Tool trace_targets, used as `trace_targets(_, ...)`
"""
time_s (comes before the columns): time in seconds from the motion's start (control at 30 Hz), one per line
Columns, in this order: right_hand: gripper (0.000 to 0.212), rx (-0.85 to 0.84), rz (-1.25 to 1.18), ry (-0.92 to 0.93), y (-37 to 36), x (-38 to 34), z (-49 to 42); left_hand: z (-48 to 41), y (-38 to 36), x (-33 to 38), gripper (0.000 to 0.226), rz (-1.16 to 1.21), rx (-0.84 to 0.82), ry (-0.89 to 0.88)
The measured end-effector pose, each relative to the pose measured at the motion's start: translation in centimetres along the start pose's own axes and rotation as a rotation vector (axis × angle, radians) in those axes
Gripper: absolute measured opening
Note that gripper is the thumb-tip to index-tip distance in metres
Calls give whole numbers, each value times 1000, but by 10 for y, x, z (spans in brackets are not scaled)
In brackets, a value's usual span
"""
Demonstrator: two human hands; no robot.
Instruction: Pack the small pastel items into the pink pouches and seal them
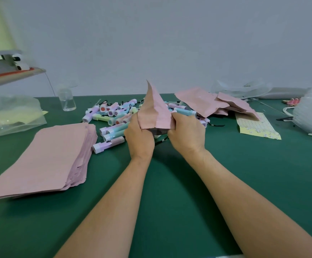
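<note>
left hand (139, 135) + right hand (186, 134) grip pink pouch (154, 108) mouth | bare table (170, 183) near

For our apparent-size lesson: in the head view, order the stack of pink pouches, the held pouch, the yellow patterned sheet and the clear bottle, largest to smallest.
1. stack of pink pouches (nearest the camera)
2. held pouch and yellow patterned sheet: look alike
3. clear bottle

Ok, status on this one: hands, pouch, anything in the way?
Left hand and right hand both grip one pink pouch, tip up. Loose pastel items piled just behind it. Flat pouch stack at left, clear of the hands.
</note>
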State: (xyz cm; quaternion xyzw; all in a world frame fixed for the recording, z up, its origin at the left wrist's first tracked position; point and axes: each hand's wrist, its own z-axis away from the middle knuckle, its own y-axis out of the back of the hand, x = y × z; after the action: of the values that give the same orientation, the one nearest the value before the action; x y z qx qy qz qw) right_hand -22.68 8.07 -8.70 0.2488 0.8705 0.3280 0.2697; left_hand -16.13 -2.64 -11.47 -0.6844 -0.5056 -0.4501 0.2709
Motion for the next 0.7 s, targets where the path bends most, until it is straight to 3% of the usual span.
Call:
trace_targets(0.1, 13, -17, -22, 14, 2, -2, 1, 9, -4, 11, 18, 127, -84, -63)
trace_targets(0.23, 13, 11, -155, -42, 1, -2, 1, 12, -10, 14, 36, 167, -107, 5)
trace_targets(0.37, 37, -115, -117, -121, -3, 4, -2, 9, -9, 8, 33, 145, -42, -29)
trace_targets(0.47, 33, -202, -91, -190, -5, 8, 0, 9, -9, 10, 29, 132, -48, -96)
trace_targets(0.57, 28, -255, -233, -268, -3, 6, -1, 11, -11, 13, 29, 150, -11, -74)
trace_targets(0.7, 24, -314, -518, -260, -2, 3, -2, 9, -10, 13, 23, 254, 26, 95)
